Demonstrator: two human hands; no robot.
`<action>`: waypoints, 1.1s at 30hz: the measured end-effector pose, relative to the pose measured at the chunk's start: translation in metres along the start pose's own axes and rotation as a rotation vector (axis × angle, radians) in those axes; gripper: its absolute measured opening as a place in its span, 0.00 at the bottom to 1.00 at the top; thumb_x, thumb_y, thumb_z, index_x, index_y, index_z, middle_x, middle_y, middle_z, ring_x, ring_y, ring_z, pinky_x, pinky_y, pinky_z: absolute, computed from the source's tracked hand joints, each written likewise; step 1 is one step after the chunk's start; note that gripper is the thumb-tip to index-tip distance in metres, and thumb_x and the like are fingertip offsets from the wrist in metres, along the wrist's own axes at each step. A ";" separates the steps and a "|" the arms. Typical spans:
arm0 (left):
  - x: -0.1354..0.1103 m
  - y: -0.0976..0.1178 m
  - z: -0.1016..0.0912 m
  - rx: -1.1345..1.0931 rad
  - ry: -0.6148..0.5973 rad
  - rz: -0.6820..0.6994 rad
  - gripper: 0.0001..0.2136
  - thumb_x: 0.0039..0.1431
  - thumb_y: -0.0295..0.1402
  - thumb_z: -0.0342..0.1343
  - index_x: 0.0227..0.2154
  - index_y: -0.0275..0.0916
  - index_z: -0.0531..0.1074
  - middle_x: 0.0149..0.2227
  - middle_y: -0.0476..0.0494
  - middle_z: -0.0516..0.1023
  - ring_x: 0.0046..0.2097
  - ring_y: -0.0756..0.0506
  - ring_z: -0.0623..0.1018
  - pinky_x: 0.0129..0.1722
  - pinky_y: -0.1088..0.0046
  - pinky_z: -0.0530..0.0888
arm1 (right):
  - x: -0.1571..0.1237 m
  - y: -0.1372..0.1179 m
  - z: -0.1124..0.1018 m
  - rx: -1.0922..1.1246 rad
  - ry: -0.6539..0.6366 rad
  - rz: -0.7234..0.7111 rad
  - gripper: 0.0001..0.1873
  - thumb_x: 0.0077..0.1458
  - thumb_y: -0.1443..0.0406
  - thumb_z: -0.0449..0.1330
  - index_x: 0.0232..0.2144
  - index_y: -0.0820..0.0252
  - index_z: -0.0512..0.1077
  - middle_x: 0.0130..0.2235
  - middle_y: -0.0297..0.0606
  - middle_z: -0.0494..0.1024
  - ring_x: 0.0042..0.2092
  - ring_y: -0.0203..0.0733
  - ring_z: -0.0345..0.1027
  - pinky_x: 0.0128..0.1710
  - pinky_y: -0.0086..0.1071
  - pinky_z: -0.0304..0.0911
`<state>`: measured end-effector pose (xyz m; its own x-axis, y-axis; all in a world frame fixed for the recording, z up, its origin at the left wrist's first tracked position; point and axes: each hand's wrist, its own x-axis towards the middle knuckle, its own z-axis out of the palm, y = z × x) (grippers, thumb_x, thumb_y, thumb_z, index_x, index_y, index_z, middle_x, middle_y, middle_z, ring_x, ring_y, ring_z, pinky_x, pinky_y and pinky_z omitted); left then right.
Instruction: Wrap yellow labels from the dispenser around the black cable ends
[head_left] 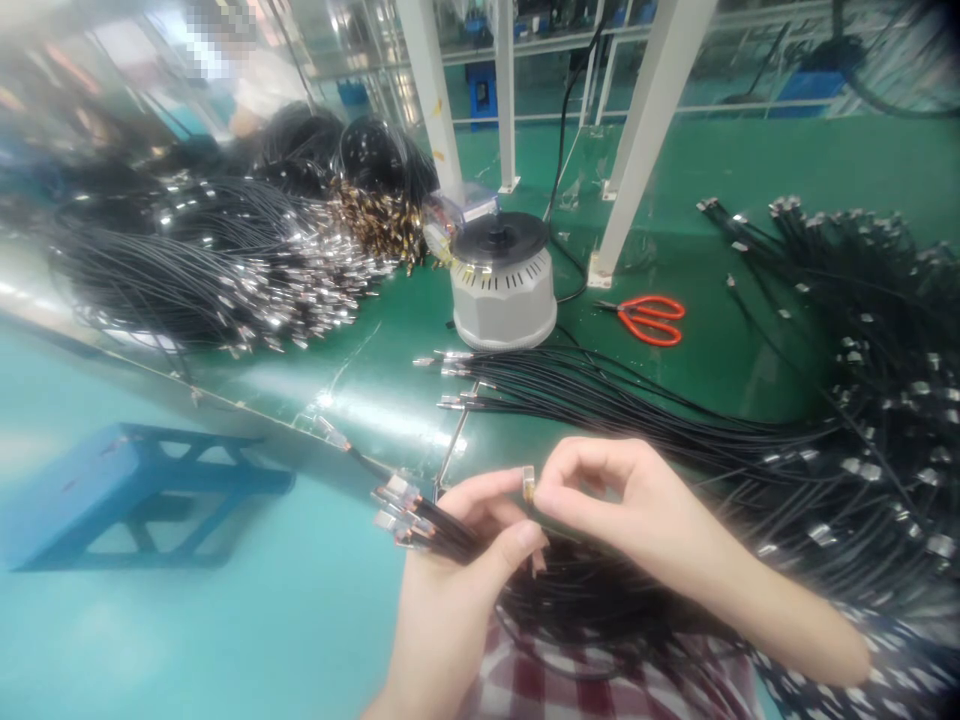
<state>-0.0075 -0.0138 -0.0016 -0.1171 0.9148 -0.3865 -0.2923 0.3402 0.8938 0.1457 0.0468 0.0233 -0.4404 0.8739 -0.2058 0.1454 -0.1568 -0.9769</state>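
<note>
My left hand (pixel 472 570) is closed around a bundle of black cables (pixel 448 532). Their clear-tipped connectors (pixel 399 500) stick out to the left of the hand, and one cable end (pixel 334 434) reaches farther out. Between thumb and forefinger, my right hand (pixel 622 490) pinches a small clear connector piece (pixel 529 478) with a yellowish lower end. The left forefinger comes close to that piece. Whether a cable is attached to it cannot be made out. Below both hands, more black cable (pixel 585 600) hangs over my lap.
A round white device with a black disc top (pixel 501 290) stands on the green table (pixel 360 385). Orange-handled snips (pixel 651 318) lie beside it. Cable bundles (pixel 225 260) fill the left, and a large cable pile (pixel 870 330) the right. White posts (pixel 652 130) rise behind; a blue stool (pixel 135 500) stands on the floor.
</note>
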 end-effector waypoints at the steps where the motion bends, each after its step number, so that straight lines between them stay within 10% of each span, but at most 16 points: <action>1: 0.000 0.000 0.000 0.001 -0.003 0.000 0.16 0.49 0.32 0.65 0.42 0.40 0.73 0.24 0.53 0.74 0.27 0.53 0.75 0.32 0.79 0.73 | 0.000 -0.001 0.000 -0.010 0.003 -0.001 0.10 0.53 0.66 0.62 0.21 0.61 0.71 0.24 0.33 0.74 0.29 0.37 0.63 0.31 0.30 0.57; 33: 0.003 0.003 0.008 -0.108 0.036 -0.023 0.11 0.47 0.33 0.65 0.34 0.37 0.73 0.24 0.52 0.74 0.25 0.56 0.72 0.29 0.82 0.71 | 0.000 0.007 0.006 -0.004 0.037 -0.012 0.09 0.53 0.67 0.62 0.22 0.63 0.71 0.24 0.35 0.75 0.29 0.38 0.66 0.31 0.30 0.61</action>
<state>-0.0010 -0.0080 0.0015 -0.1427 0.8978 -0.4167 -0.3953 0.3343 0.8556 0.1416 0.0430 0.0161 -0.4088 0.8921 -0.1921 0.1443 -0.1447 -0.9789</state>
